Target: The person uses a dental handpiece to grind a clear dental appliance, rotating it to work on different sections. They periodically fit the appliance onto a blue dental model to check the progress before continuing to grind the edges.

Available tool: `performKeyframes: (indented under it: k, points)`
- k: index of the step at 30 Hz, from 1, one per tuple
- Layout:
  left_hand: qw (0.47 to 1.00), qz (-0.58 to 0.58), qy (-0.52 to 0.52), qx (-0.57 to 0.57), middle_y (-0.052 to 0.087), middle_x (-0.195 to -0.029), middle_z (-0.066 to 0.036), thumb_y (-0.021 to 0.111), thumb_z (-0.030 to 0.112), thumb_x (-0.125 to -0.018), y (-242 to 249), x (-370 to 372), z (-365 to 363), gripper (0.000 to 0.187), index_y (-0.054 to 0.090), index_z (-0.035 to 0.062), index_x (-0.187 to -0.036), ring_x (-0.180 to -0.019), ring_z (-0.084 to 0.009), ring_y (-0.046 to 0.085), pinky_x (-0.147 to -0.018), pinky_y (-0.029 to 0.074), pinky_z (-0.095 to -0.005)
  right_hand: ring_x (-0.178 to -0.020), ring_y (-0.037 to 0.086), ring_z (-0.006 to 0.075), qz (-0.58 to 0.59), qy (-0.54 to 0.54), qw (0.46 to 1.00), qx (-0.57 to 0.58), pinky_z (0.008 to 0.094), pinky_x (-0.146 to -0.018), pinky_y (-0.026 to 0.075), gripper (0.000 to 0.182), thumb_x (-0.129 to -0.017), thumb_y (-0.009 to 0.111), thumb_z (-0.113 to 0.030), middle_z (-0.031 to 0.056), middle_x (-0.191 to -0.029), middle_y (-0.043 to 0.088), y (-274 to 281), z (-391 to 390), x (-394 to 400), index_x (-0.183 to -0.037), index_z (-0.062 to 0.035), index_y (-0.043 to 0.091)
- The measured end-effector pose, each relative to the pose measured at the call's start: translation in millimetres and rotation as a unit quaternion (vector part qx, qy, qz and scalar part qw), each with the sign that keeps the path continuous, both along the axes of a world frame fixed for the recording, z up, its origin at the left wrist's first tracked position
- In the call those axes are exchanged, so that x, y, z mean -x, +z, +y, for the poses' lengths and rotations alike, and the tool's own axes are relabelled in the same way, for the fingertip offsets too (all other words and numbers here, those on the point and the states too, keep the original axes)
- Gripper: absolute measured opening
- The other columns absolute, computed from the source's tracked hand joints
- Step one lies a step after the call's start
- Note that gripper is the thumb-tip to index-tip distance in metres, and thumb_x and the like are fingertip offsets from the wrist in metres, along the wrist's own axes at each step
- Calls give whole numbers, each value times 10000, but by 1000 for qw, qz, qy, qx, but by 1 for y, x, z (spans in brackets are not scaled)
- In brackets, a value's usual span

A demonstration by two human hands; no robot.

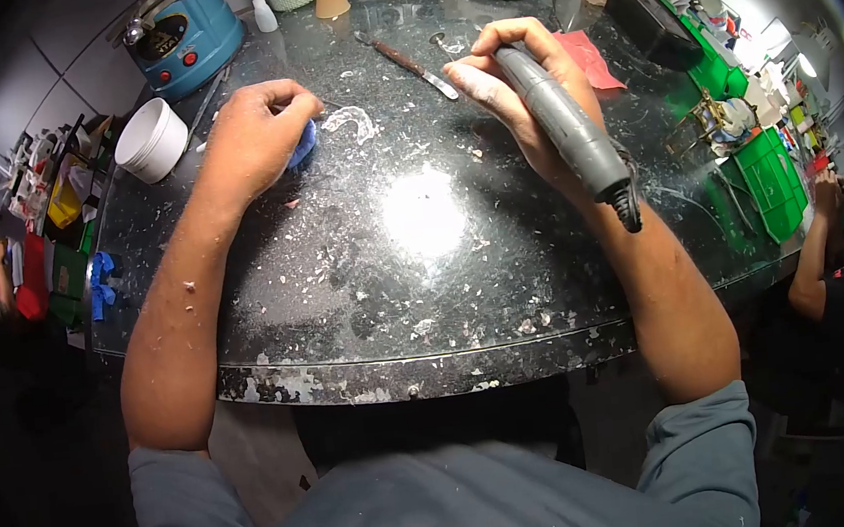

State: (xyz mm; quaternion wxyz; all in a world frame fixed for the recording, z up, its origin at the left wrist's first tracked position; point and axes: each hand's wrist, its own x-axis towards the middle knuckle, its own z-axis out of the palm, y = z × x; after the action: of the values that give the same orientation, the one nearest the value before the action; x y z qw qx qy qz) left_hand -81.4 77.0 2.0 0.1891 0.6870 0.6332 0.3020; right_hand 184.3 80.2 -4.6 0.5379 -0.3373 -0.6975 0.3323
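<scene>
Gripping the grey tool in the right hand — best kept light. Curling the left hand over the blue piece, can't tell if pinching it — best braced on the table.

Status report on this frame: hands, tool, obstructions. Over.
Right hand gripping dark grey cylindrical handpiece. Left hand curled over partly hidden blue object, grip unclear. Brown-handled metal tool between hands; pale debris scattered on black tabletop.
</scene>
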Motion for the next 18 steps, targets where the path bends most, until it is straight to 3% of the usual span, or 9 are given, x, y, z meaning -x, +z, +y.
performKeyframes:
  k: [2,4,5,9,11,12,14,15,18]
  points:
    - [999,4,-19,-36,685,-896,-29,541,196,-911,-3,4,2,264,707,-2,-966,-818,-115,580,-770,459,-246,-803,595,63,0,-2,1000,-16,222,-723,488,262,-840,748,-171,1,-867,653,0,2,-1,-1020,-81,581]
    - [988,-130,-10,-77,689,-921,-41,534,205,-938,-1,7,7,271,710,2,-976,-851,-128,581,-811,460,-257,-784,582,57,7,-2,999,-32,222,-713,483,251,-849,736,-160,-3,-857,650,-1,2,-2,-1026,-78,578]
    - [989,-133,-5,-62,685,-933,-44,532,219,-955,6,10,6,282,711,4,-988,-870,-133,583,-828,458,-258,-775,574,53,15,9,999,-36,218,-703,475,245,-856,725,-147,-4,-849,648,-2,2,-1,-1034,-72,574]
    - [994,-70,-50,-74,673,-930,-50,598,243,-926,13,26,6,268,699,13,-1020,-860,-144,581,-821,466,-274,-785,582,71,4,15,998,-53,232,-731,474,232,-870,706,-147,15,-852,657,-4,3,-1,-1043,-75,569]
    - [990,61,-117,56,655,-917,-51,717,265,-832,26,25,-9,340,678,35,-1078,-866,-150,587,-802,487,-295,-790,585,73,-1,15,999,-49,234,-735,475,230,-870,704,-145,17,-853,657,-5,2,0,-1045,-77,571]
    - [990,60,-117,55,655,-917,-51,717,265,-832,25,23,-13,340,678,35,-1078,-866,-150,587,-802,487,-295,-794,587,75,-7,11,999,-48,235,-739,477,229,-871,702,-144,19,-853,657,-5,2,-1,-1047,-79,572]
    - [984,161,-71,26,636,-898,-57,809,260,-721,25,21,-16,469,662,54,-1116,-853,-155,598,-768,505,-289,-798,589,76,-20,4,999,-45,236,-742,478,231,-870,703,-145,19,-854,656,-4,-1,-2,-1050,-80,573]
    - [988,120,-75,66,626,-866,-66,803,181,-704,29,20,-13,441,668,60,-1106,-806,-158,603,-738,510,-267,-802,591,77,-31,-2,999,-41,237,-746,479,234,-869,704,-146,20,-856,656,-3,-1,-1,-1052,-80,574]
    - [990,92,-99,49,648,-906,-69,756,102,-742,27,19,-12,380,664,32,-1104,-818,-151,624,-774,517,-259,-801,590,72,-16,5,999,-41,229,-741,479,241,-865,708,-146,21,-860,654,-7,3,-1,-1055,-80,574]
